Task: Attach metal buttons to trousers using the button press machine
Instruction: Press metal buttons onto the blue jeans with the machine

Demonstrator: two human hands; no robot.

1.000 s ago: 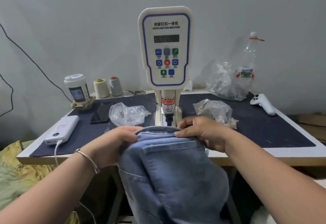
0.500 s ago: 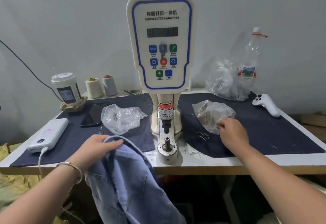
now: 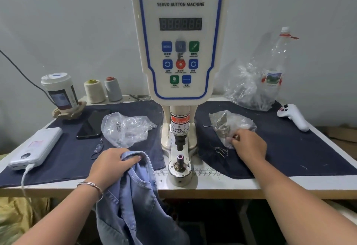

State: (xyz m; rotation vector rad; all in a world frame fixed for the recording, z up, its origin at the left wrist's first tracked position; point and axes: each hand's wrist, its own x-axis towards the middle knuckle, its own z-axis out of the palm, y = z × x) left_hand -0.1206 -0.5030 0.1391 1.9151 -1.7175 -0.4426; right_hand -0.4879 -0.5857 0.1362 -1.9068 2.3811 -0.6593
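The white servo button press machine stands mid-table, its lower die bare under the punch. Light blue denim trousers hang over the table's front edge, left of the die. My left hand grips their waistband, thumb on top. My right hand is to the right of the machine with its fingertips curled into the near edge of a small clear bag of metal buttons. Whether a button sits between the fingers is hidden.
A second clear bag, a black phone and a white power bank lie on the left of the dark mat. A cup and thread cones stand behind. A large bag with a bottle and a white controller are at the right.
My right hand let go of the waistband and moved right to the button bag. My left hand pulled the trousers left, away from the die. The camera came closer to the machine.
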